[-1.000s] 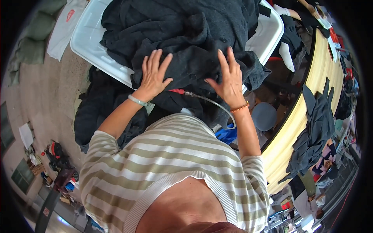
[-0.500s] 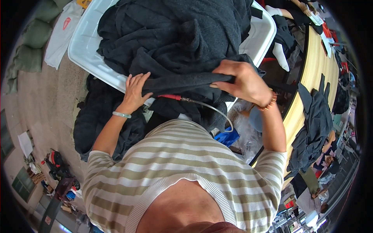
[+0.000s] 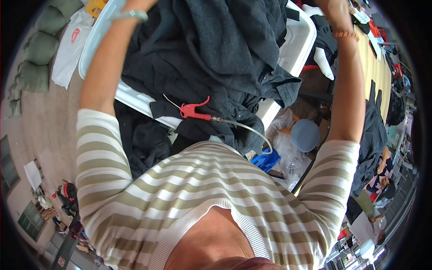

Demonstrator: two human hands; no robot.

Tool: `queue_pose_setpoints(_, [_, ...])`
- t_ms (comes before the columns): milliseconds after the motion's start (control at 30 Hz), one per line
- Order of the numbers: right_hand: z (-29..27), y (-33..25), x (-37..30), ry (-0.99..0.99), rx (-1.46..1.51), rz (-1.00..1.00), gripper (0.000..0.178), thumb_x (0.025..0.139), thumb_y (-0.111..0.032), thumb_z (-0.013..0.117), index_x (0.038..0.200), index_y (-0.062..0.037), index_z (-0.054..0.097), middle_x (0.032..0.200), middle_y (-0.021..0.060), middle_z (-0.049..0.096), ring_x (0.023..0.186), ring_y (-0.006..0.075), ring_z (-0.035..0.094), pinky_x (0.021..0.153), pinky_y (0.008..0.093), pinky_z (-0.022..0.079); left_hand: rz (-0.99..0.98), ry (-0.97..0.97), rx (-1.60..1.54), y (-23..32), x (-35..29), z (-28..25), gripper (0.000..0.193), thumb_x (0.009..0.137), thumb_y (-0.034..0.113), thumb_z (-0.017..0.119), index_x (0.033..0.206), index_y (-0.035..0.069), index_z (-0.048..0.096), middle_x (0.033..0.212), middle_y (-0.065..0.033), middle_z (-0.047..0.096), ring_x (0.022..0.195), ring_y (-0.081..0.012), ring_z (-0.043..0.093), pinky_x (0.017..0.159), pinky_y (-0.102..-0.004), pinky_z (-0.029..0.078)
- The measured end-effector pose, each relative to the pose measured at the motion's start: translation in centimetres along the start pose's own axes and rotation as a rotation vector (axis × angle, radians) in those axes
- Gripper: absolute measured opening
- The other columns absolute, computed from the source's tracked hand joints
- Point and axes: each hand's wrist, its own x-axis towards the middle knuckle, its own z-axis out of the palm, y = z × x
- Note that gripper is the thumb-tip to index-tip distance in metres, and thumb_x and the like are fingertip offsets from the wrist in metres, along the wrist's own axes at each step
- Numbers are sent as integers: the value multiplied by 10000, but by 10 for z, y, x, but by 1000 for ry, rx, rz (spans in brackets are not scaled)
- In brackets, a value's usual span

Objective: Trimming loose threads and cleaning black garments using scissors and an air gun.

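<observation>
Both arms are stretched far forward. My left hand [image 3: 140, 4], behind a pale bangle, is cut off by the top edge above the white tub's left side; its fingers are out of view. My right hand [image 3: 334, 12], above a beaded bracelet, reaches the top edge at the right, beyond the tub, with its fingers hidden too. Between the arms, dark grey cloth [image 3: 220, 49] fills the white plastic tub [image 3: 294, 45]. A red air blow gun [image 3: 195, 112] with a thin nozzle and a clear hose lies on dark fabric at the near rim.
More dark cloth [image 3: 148, 144] is heaped below the tub at the left. To the right are a round grey-blue seat [image 3: 305, 135], clear plastic [image 3: 288, 155] and a wooden table [image 3: 375, 67] carrying dark garments [image 3: 373, 135]. Other people work along the right side.
Both hands have left the folded cloth edge at the near rim and moved forward, spreading apart to the top edge. The cloth has shifted, uncovering the red blow gun.
</observation>
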Motion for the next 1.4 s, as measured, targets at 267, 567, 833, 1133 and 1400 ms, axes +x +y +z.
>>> queue_pose_setpoints(267, [20,-35,-249,-741,160,221,773,717,-245,824,1392,-123,467,1330,172,543,1164,385,541,998,462,436,255,-750,-261,42,-238,12,676,730,230,778,1347,152,513,1390,-163,425,1316,-339,390,1068,-518,309])
queue_pose_setpoints(567, [25,-8,-319,-726,-177,225,537,703,-29,647,1227,-145,612,1286,64,552,1095,289,535,918,400,421,439,-838,-187,48,-220,44,455,723,156,762,1133,96,575,1103,-109,570,1141,-292,509,1082,-508,300])
queue_pose_setpoints(833, [-78,-6,-250,-730,741,719,162,965,-66,561,1056,20,664,838,-50,586,692,39,465,614,209,394,-127,-1414,-706,14,-120,-103,333,804,237,753,813,-46,577,670,-121,502,685,-127,538,661,-306,440])
queue_pose_setpoints(1133, [-4,6,-228,-649,632,733,187,951,-151,641,1048,-2,696,828,-42,651,675,29,506,605,192,425,-329,-648,-204,-51,-203,-44,322,841,223,722,1106,63,633,976,-66,636,920,-203,617,807,-324,472])
queue_pose_setpoints(1400, [31,-151,-323,-893,646,243,188,807,-229,729,907,-70,710,892,96,685,786,295,667,708,360,539,325,-963,-251,-16,-261,-50,589,769,225,742,1306,88,543,1296,-151,503,1205,-341,487,1011,-440,373])
